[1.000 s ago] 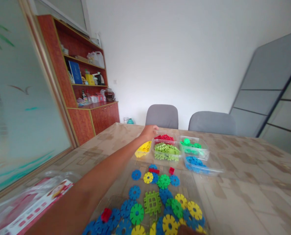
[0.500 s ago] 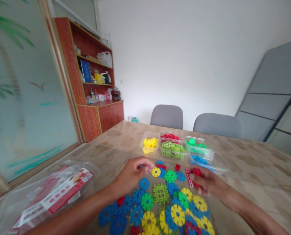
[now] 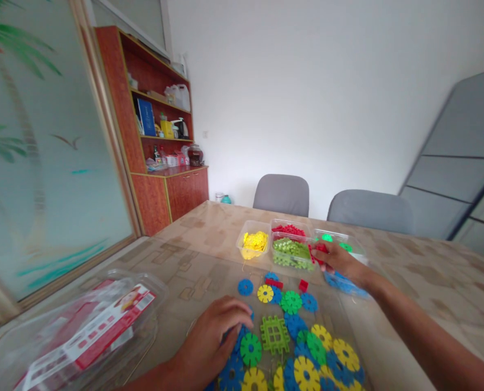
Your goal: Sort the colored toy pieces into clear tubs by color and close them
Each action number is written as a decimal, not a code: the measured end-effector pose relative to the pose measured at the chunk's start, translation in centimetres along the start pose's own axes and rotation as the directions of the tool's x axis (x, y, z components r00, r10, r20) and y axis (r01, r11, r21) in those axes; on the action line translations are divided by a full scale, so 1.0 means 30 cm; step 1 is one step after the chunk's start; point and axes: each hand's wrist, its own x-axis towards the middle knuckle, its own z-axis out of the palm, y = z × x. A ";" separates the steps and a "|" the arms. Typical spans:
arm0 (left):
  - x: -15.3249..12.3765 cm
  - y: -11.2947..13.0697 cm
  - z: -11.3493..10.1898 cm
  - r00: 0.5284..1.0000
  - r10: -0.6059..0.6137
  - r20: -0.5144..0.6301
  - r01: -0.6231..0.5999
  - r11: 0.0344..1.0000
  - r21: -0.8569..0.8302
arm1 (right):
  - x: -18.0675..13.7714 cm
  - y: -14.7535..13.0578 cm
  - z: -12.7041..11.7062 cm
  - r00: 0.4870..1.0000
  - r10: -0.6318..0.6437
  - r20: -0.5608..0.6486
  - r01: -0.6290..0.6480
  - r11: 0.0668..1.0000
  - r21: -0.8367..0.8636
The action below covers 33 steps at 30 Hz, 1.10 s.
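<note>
My right hand (image 3: 339, 262) is closed on several red plastic building pieces (image 3: 318, 253), one a notched strip, just beside the tub of light green pieces (image 3: 293, 252). My left hand (image 3: 215, 336) hovers low over the blue notched discs, fingers loosely bent and thumb apart, with nothing visible in it. A blue disc peeks out behind its fingertips. To its right are a green disc (image 3: 250, 349) and a light green square lattice (image 3: 275, 334). Another blue disc (image 3: 245, 287) lies alone beyond the hand. Yellow discs (image 3: 307, 373) overlap others near the front.
Clear tubs hold yellow pieces (image 3: 255, 242), red pieces (image 3: 288, 231), green discs (image 3: 345, 247) and blue discs (image 3: 343, 282). Clear packaging with a red-and-white label (image 3: 99, 326) lies at the left. Two grey chairs (image 3: 281, 194) stand behind the table.
My right hand has moved forward to the tubs, carrying the red pieces. My left hand has drawn back toward me, uncovering a single blue disc where it was.
</note>
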 end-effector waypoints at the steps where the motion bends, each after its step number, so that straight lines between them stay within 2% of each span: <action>1: -0.003 -0.001 0.002 1.000 0.007 0.006 -0.007 1.000 0.010 | 0.016 0.003 -0.006 1.000 0.007 -0.012 -0.008 0.999 -0.040; 9: -0.016 -0.017 0.023 0.998 0.062 0.022 -0.062 0.997 0.036 | 0.218 -0.020 -0.072 0.988 0.053 -0.143 -0.103 0.924 -0.369; 14: -0.019 -0.044 0.038 0.990 0.137 0.029 -0.138 0.989 0.045 | 0.315 -0.059 -0.065 0.981 0.012 -0.194 -0.091 0.909 -0.407; 20: -0.022 -0.060 0.040 0.976 0.219 0.012 -0.219 0.975 0.035 | 0.341 -0.063 -0.045 0.975 -0.025 -0.223 -0.069 0.911 -0.405; 23: -0.021 -0.040 0.033 0.981 0.191 0.013 -0.191 0.981 -0.018 | 0.307 -0.049 -0.057 0.973 -0.021 -0.230 -0.073 0.916 -0.394; 26: -0.011 -0.017 0.023 0.995 0.093 -0.038 -0.098 0.982 -0.161 | 0.220 -0.040 -0.067 0.977 -0.035 -0.211 -0.043 0.935 -0.353; 30: 0.004 -0.014 0.010 0.979 -0.151 -0.140 0.080 0.906 -0.417 | 0.016 -0.025 -0.031 0.985 -0.107 -0.137 0.067 0.960 -0.272; 32: 0.007 -0.015 0.006 0.957 -0.263 -0.119 0.160 0.828 -0.538 | -0.114 0.010 0.017 0.983 -0.149 -0.108 0.119 0.963 -0.242; 33: 0.006 -0.013 0.005 0.948 -0.304 -0.093 0.194 0.786 -0.587 | -0.181 0.037 0.048 0.970 -0.217 -0.113 0.189 0.958 -0.216</action>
